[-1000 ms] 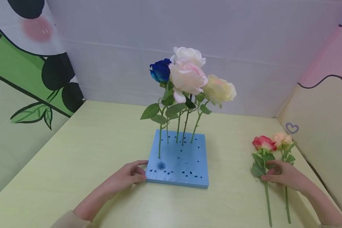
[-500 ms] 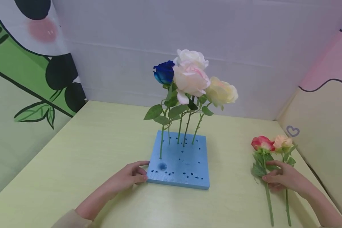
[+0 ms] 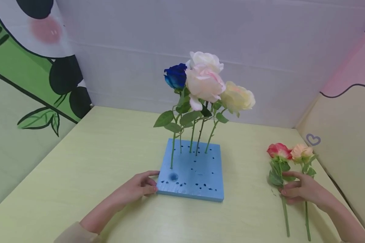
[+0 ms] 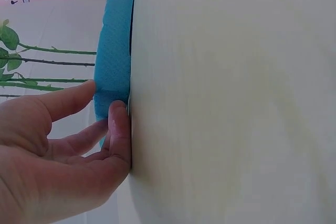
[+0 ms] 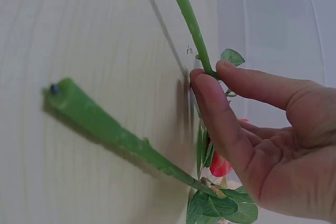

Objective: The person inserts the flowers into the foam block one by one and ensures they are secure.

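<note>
Head view: the left hand (image 3: 137, 188) is resting at the 9 o'clock corner of the blue foam block (image 3: 191, 175), fingers relaxed and touching its near-left edge. The right hand (image 3: 301, 190) is pinching the stem of the red rose (image 3: 279, 151), which is lying flat at 3 o'clock beside one peach rose (image 3: 301, 151). Open tabletop (image 3: 94, 158) is extending left of the block; the right wall is standing close to the loose roses. Four roses are standing in the block: one blue, one white, one pink, one cream. Painted panels are enclosing the table.
</note>
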`<action>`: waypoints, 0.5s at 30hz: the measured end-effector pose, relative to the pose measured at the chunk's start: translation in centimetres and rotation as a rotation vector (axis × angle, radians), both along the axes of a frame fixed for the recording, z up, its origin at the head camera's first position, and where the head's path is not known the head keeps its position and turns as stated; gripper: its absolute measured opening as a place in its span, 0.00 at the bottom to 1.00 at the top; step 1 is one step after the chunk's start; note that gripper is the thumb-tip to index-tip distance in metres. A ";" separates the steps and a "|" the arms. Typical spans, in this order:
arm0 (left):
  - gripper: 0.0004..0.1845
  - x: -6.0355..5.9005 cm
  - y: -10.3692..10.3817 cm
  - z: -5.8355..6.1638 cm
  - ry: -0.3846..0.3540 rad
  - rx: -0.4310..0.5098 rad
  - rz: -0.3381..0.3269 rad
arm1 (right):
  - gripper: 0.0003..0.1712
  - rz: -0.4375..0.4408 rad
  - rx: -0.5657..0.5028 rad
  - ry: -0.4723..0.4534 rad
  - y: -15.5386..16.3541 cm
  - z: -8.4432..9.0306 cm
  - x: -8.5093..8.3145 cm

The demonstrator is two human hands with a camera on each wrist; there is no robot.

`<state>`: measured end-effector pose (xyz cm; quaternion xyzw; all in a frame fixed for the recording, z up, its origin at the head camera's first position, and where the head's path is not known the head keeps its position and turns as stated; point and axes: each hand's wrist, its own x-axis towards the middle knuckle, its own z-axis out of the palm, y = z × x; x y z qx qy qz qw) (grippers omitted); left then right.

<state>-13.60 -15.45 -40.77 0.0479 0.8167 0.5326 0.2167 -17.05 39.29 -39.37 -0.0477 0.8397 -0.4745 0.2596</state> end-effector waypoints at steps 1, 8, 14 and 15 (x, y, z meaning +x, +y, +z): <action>0.32 0.0 0.0 0.0 0.000 0.001 0.001 | 0.49 0.002 0.000 0.000 0.0 0.0 0.0; 0.32 0.0 -0.1 -0.1 -0.010 -0.005 0.003 | 0.50 0.019 -0.008 0.006 -0.2 -0.1 0.0; 0.31 -0.1 0.0 0.0 -0.027 -0.015 0.030 | 0.49 -0.003 -0.005 0.036 -0.7 -0.1 -0.2; 0.31 -0.1 0.0 0.1 -0.030 -0.017 0.036 | 0.48 -0.009 -0.003 0.043 -0.8 -0.1 -0.2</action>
